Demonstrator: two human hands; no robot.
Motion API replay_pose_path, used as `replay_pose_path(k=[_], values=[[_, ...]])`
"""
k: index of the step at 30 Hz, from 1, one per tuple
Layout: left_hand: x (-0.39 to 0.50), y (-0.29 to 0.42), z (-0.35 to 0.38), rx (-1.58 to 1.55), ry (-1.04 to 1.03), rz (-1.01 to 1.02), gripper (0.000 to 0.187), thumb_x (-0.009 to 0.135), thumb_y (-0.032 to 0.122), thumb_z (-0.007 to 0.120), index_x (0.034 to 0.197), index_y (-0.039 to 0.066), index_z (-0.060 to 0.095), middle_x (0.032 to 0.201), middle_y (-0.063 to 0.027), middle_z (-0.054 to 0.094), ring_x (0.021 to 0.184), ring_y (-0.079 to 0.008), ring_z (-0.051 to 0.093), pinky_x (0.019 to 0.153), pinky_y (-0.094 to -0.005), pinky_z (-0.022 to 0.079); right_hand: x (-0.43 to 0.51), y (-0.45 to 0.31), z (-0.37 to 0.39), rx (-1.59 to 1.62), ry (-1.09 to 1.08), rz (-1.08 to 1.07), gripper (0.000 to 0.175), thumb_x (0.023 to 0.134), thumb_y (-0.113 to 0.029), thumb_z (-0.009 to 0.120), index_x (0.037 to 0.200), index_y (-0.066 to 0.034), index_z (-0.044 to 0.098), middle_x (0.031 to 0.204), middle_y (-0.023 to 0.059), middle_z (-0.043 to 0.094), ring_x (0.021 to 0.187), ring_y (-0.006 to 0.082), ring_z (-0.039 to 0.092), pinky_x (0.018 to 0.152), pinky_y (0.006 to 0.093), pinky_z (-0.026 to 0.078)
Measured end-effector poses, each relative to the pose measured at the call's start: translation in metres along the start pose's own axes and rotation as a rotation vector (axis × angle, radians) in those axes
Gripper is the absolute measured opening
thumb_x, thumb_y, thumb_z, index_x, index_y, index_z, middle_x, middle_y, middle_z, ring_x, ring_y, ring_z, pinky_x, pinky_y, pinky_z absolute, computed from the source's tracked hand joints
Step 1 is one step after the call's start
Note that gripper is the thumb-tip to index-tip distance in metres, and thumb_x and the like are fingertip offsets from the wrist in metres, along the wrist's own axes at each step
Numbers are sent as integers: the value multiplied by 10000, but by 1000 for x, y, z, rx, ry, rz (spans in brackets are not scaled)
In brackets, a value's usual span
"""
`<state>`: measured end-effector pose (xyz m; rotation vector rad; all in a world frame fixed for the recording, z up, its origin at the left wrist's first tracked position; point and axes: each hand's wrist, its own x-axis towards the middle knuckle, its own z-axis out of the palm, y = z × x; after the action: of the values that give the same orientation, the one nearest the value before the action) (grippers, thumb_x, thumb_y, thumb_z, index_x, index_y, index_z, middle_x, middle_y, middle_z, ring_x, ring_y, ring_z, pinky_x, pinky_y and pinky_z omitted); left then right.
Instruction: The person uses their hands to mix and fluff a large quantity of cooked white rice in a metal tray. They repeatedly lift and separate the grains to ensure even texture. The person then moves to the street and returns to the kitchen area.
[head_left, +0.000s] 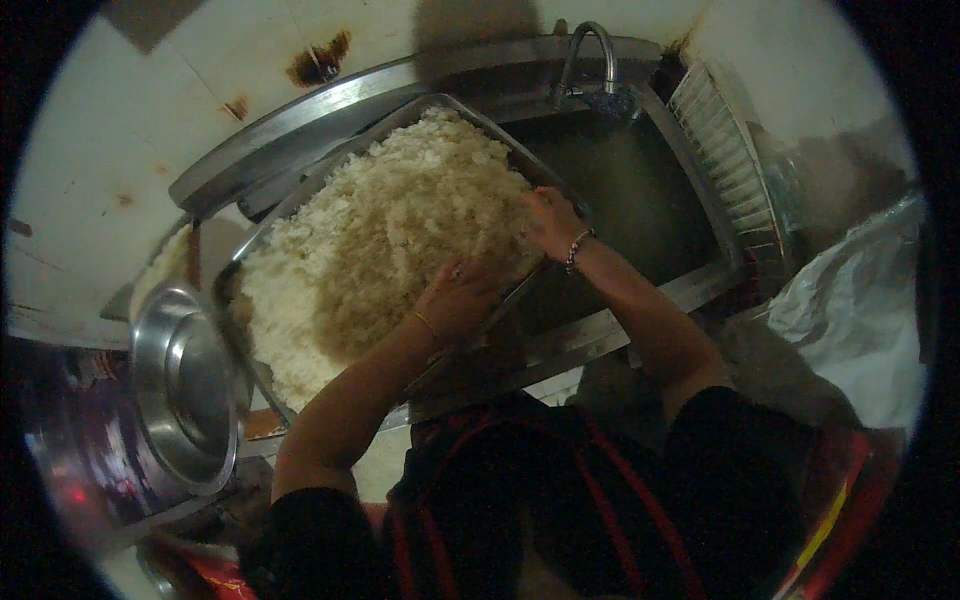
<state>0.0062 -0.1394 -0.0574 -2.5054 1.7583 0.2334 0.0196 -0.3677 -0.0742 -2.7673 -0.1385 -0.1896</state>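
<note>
A large rectangular metal tray (551, 177) heaped with what looks like cooked white rice (390, 225) rests tilted over the left part of a steel sink. My left hand (465, 296) lies on the rice near the tray's near right side, its fingers partly in shadow. At the tray's right corner, my right hand (551, 223) touches the rice with bent fingers. Both hands are bare, with a bracelet on each wrist. Whether the fingers close on any rice cannot be made out.
Right of the tray is a sink basin (694, 169) holding murky water, under a curved metal faucet (592, 34). A wire rack (727, 142) stands beyond it. A round metal bowl (161, 390) sits at left, a whitish plastic sheet (855, 307) at right.
</note>
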Motion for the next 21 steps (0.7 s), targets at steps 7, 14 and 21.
replay_pose_path(k=[7,14,21], values=[[24,-2,-2,38,154,108,478,715,277,555,1178,185,482,1252,-46,430,1209,-226,316,1001,-450,208,-9,-10,-13,-21,-268,196,417,636,-254,681,974,-92,499,940,128,513,941,326,481,801,418,411],[64,2,18,69,403,106,332,726,206,499,1054,195,547,1046,-8,523,1063,-211,431,935,-430,291,1,28,16,-145,-445,83,475,637,-265,678,1018,-50,493,994,171,543,962,350,506,824,411,425],[84,3,22,116,391,52,206,737,182,482,892,195,616,1023,-29,538,1008,-206,467,832,-407,344,5,28,18,101,-407,141,412,689,-232,625,1039,-64,488,988,188,561,928,348,539,800,419,431]])
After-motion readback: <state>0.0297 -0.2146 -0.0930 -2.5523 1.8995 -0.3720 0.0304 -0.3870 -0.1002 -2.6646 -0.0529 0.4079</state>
